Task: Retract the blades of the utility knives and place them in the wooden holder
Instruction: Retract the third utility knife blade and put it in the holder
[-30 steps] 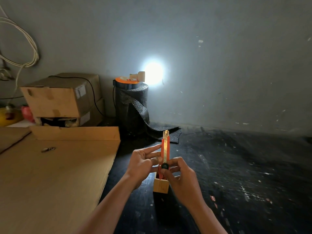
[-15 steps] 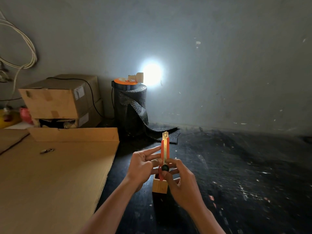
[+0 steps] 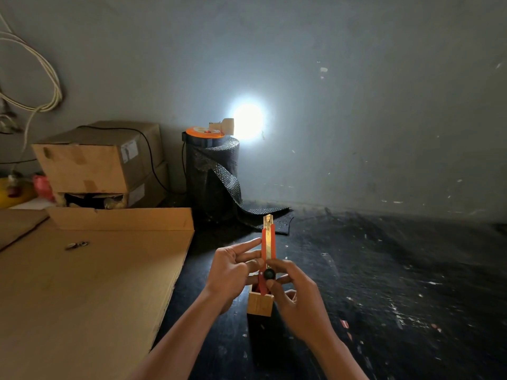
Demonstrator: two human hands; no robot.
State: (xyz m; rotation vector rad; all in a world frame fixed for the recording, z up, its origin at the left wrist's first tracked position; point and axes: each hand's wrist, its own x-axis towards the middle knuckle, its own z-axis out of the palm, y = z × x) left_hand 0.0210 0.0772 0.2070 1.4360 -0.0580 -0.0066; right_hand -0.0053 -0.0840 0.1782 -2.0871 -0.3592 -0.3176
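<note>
Far left of the grip a flat cardboard sheet point(image 3: 82, 292) covers the tabletop, unmoved. The left hand point(image 3: 233, 272) steadies the orange utility knife point(image 3: 267, 256) from its left, fingers half spread, touching the handle. The knife stands upright, its foot now lower, sunk into the wooden holder point(image 3: 260, 304) directly beneath. The right hand point(image 3: 296, 294) pinches the handle just below the black lock knob point(image 3: 269, 274), thumb and forefinger closed on it. Only a short metal tip shows on top, so retraction looks done and seating nearly complete.
</note>
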